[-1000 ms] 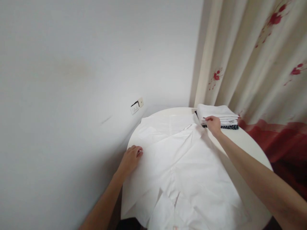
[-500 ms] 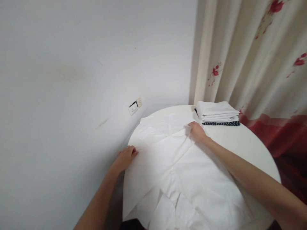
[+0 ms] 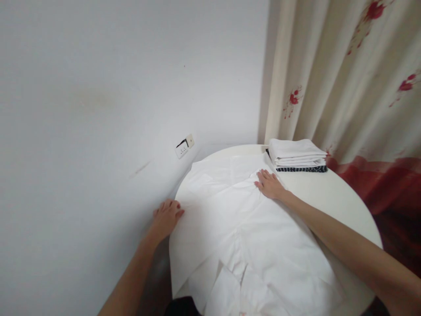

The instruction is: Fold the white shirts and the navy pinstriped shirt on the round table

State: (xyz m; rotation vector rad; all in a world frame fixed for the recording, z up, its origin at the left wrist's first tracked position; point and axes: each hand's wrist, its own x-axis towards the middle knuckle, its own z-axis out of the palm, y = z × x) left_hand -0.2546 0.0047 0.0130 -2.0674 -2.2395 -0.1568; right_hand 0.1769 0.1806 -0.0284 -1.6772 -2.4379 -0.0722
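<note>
White shirt (image 3: pixel 223 219) lies spread over a round white table (image 3: pixel 332 197), its collar (image 3: pixel 226 285) at the near end toward the person and creases running across the cloth. The person's right hand (image 3: pixel 269 184) rests palm down on the far part of the fabric, its fingers open and spread. The left hand (image 3: pixel 167 215) is at the table's left edge, right by the shirt's border, with its fingers loosely curled (whether they pinch the fabric cannot be told from this angle). Just beyond the right hand, toward the far side of the table, sits a neat stack of folded white cloth (image 3: pixel 297 151) on top of a dark, white-patterned piece (image 3: pixel 305 169). Behind it hangs a cream curtain (image 3: pixel 315 66) with a red floral print and a red lower band. Along the left runs a pale wall (image 3: pixel 98 175), fitted with a white socket (image 3: pixel 181 150) beside a cream plate (image 3: pixel 190 141). At the bottom edge, a dark object (image 3: pixel 182 307) is only partly in view.
</note>
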